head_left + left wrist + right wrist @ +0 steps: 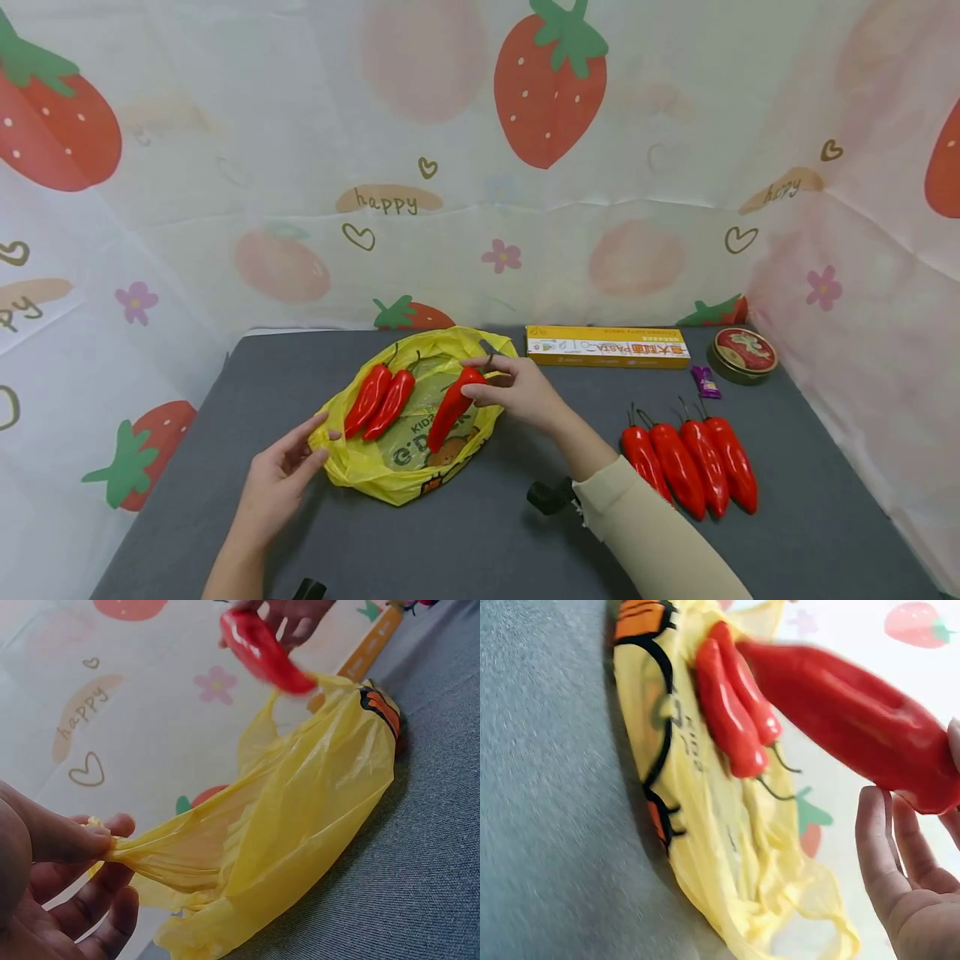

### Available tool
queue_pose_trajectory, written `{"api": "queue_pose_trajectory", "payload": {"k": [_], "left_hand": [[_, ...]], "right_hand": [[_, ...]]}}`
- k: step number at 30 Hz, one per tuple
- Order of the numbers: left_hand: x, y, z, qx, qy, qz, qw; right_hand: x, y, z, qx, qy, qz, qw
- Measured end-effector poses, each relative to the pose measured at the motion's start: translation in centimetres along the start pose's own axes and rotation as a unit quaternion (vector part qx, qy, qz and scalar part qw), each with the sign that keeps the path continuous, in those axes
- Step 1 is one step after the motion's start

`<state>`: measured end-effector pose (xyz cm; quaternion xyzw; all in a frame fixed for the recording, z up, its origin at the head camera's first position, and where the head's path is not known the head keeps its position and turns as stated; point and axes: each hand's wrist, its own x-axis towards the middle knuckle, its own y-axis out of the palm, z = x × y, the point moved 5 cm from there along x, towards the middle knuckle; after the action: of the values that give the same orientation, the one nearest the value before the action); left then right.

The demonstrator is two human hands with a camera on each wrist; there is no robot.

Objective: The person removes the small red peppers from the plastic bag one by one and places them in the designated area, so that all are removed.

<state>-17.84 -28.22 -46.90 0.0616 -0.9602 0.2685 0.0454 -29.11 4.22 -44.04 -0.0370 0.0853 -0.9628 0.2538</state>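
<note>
My right hand (528, 392) pinches a red chili pepper (453, 408) near its stem end, its tip pointing down over the yellow plastic bag (352, 475). In the right wrist view this pepper (855, 712) is large and close, with the fingers around its wide end. Two more red peppers (378, 400) lie side by side inside the open bag, stems away from me. My left hand (281, 475) pinches the bag's left edge between thumb and fingers; the left wrist view shows the plastic (172, 847) drawn taut from that pinch.
Several red peppers (693, 467) lie in a row on the grey tabletop (450, 550) at the right, partly behind my right sleeve. Along the back stand a yellow pasta box (607, 347) and a round tin (742, 354), with a small purple packet (706, 382) between them.
</note>
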Motion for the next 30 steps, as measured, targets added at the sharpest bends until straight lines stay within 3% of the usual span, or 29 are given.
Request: {"api": "queue_pose_trajectory", "payload": {"k": [12, 18, 30], "left_hand": [[0.0, 0.0, -0.1, 0.003, -0.013, 0.000, 0.9999], [0.0, -0.1, -0.1, 0.003, -0.017, 0.001, 0.9998], [-0.1, 0.1, 0.0, -0.003, -0.004, -0.005, 1.0000]], "right_hand": [[-2.6, -3.7, 0.1, -0.034, -0.005, -0.055, 0.998], [-4.6, -5.2, -0.8, -0.059, 0.022, -0.078, 0.995], [-8.7, -9.5, -2.4, -0.124, 0.065, -0.163, 0.977]]}}
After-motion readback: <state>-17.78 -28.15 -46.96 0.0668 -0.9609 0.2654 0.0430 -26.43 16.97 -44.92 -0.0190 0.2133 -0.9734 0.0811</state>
